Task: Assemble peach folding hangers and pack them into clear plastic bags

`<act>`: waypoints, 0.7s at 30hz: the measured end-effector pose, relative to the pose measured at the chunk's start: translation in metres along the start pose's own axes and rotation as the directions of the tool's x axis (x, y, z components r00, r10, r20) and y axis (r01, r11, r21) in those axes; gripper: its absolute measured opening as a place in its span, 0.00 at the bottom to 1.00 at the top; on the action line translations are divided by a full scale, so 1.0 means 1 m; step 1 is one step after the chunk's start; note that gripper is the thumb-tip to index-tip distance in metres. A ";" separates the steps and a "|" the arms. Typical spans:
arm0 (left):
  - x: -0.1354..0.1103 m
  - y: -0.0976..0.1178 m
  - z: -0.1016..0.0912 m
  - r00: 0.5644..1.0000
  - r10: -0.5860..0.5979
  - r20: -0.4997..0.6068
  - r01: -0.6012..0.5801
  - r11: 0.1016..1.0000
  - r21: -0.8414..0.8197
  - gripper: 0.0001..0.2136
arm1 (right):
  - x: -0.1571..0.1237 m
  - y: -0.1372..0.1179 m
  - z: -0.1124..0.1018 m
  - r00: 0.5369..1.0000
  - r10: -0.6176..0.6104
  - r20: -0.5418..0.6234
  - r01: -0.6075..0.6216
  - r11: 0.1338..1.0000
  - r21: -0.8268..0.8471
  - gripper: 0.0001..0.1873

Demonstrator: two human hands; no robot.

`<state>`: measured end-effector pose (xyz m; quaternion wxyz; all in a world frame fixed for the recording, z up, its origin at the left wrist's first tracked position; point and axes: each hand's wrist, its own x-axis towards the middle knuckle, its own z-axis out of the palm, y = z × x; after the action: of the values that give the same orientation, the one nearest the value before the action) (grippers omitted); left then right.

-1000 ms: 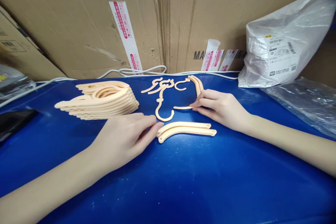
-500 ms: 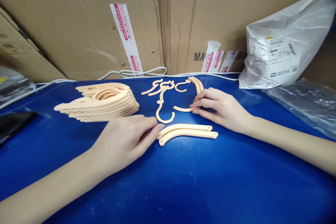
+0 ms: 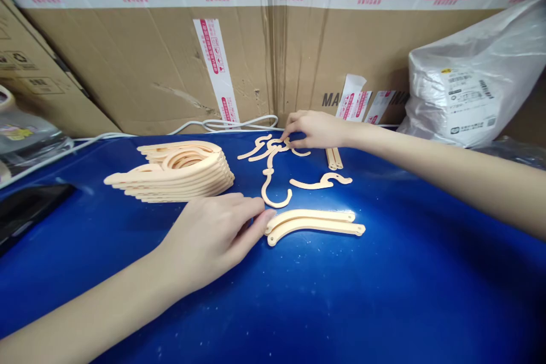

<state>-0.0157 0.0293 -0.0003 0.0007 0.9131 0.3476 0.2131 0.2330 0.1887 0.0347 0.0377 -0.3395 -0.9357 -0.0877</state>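
"Which parts are being touched?"

"The pair of curved hanger bars [image 3: 318, 226] is met at its left ends by the left hand [image 3: 217, 230]. Its thumb and fingers are drawn narrow; whether the bars are pinched cannot be told. They are laid side by side, at the front of the loose parts, on the blue counter [image 3: 341, 307]."

"What has just changed?"

"The notched hanger arm [image 3: 315, 186] has been let go by the right hand [image 3: 313, 129], which has been carried to the back. The arm is now seen whole, lying flat just behind the bars."

"Is anything held back there?"

"That cannot be told. The fingertips are brought close together at the cluster of notched arms [image 3: 272, 153], and whatever may lie between them is hidden."

"What is meant by that shift?"

"One arm is left apart from the cluster, near the bars and the hook [image 3: 265, 190], so three kinds of part are gathered by the left hand."

"And farther out?"

"More bars [image 3: 335, 159] are partly covered by the right forearm [image 3: 426, 173]. A stack of folded hangers [image 3: 191, 182] is set to the left. Everything is backed by a cardboard box [image 3: 149, 57]."
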 end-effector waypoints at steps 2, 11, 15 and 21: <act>0.000 -0.001 0.001 1.000 0.007 0.001 -0.007 1.000 0.001 0.15 | 0.007 -0.006 -0.001 0.999 -0.037 0.037 0.038 0.999 -0.030 0.13; -0.004 -0.004 0.007 0.999 0.007 -0.031 -0.007 1.000 -0.004 0.16 | 0.018 -0.035 -0.008 0.972 -0.173 0.160 0.224 0.888 -0.401 0.09; -0.002 -0.001 0.005 1.000 0.010 -0.025 -0.010 1.000 -0.004 0.17 | 0.015 -0.032 -0.009 0.975 -0.206 0.077 0.218 0.861 -0.459 0.10; 0.002 0.003 -0.002 1.000 -0.006 0.018 0.006 1.000 0.022 0.16 | -0.022 -0.027 -0.034 0.968 -0.082 -0.237 0.000 0.946 -0.325 0.16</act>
<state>-0.0131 0.0281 0.0023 -0.0054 0.9139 0.3527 0.2010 0.2326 0.1478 0.0615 0.0961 -0.3079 -0.9036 -0.2820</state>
